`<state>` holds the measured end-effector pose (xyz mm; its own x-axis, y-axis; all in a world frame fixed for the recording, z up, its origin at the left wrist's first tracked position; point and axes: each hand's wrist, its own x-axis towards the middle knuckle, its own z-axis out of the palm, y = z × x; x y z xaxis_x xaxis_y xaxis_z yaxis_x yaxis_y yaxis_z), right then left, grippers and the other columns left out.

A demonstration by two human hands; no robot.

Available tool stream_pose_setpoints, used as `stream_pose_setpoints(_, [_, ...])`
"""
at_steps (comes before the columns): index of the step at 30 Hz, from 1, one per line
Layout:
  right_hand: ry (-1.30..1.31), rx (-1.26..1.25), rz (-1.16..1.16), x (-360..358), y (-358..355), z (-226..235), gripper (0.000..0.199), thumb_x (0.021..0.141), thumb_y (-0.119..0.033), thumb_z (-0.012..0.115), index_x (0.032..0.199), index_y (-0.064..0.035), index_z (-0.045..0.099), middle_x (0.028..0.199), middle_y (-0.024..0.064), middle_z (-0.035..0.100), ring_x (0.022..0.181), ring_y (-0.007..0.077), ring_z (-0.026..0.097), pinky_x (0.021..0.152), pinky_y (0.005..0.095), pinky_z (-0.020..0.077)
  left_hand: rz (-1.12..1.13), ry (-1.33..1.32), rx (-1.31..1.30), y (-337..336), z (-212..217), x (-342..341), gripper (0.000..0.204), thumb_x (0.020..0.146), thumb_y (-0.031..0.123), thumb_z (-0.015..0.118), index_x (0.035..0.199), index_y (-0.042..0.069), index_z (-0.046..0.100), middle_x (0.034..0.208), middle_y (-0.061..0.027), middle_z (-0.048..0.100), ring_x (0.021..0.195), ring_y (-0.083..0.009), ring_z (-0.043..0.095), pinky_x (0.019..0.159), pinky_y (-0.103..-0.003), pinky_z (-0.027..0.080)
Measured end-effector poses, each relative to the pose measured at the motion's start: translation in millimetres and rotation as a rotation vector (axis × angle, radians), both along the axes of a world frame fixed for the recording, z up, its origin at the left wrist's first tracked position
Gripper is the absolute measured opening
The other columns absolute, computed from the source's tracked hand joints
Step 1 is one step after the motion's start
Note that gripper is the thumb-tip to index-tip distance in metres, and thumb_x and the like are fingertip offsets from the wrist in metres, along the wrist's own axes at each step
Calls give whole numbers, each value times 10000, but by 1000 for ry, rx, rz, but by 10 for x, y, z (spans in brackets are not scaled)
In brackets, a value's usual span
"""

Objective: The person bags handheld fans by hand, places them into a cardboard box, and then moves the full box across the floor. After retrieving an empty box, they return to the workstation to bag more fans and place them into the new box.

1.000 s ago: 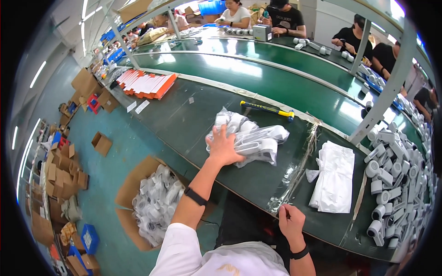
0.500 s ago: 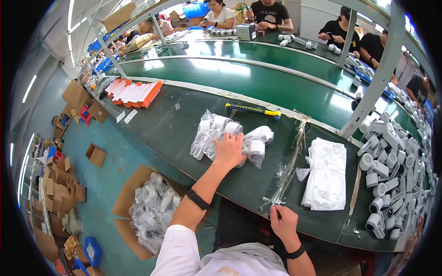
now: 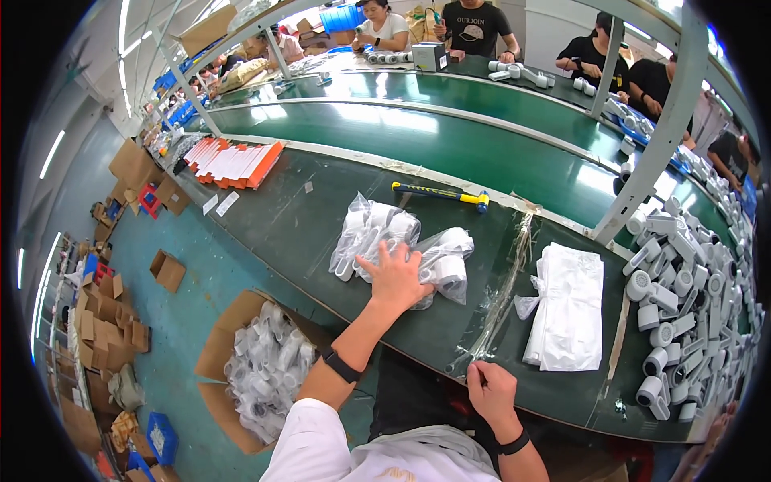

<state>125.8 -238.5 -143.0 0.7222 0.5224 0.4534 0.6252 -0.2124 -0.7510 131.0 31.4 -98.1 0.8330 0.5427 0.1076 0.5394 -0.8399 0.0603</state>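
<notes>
The left hand (image 3: 395, 277) lies open and flat on the bagged white parts (image 3: 401, 241) mid-bench (image 3: 305, 217), gathering them, while the right hand (image 3: 491, 394) pinches a clear plastic strip (image 3: 502, 297) at the near edge; a firm 2-handed hold seems needed next.

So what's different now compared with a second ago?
The left hand has dragged the pile of bagged white parts along the green bench, nearer the person's left, and presses on it flat. The right hand stays at the bench's near edge. The hammer and the stack of white bags lie unmoved.
</notes>
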Motion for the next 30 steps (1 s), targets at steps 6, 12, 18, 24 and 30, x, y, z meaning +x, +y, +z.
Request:
stream_pose_setpoints(6, [-4,2,0,-14,5,5,58,831,-79,696,816,-35,661,633,89,592,528,244,575,490,342,454,102,-55,14,-8,48,-30,592,592,466,825,1058,138,665,1348,-144,377,1228,-437,419,944,-735,282])
stream_pose_setpoints(12, [-11,6,-1,-12,-9,5,55,830,-73,695,817,-33,660,629,88,589,525,239,571,489,339,453,47,-58,-125,-60,9,-8,603,582,425,822,1062,98,661,1332,-183,398,1143,-413,505,965,-594,365])
stream_pose_setpoints(18, [-16,29,1,15,-32,-12,61,837,-58,695,820,-17,653,634,99,585,525,238,561,497,327,434,92,7,-235,-125,36,110,618,618,413,798,1090,46,642,1303,-208,416,1105,-403,538,930,-520,449])
stream_pose_setpoints(24, [-8,-1,-23,-46,-3,-81,66,841,-76,688,816,-25,654,666,106,612,554,263,597,524,348,470,85,44,-248,-79,-20,97,600,656,447,762,1085,43,648,1227,-176,474,1073,-363,569,859,-499,511])
stream_pose_setpoints(30, [65,7,-15,-39,-93,-188,131,924,-99,630,906,25,667,704,76,636,602,119,566,571,265,459,20,-263,-193,-311,-25,-120,563,597,369,803,1026,33,663,1285,-172,476,1069,-338,540,840,-461,469])
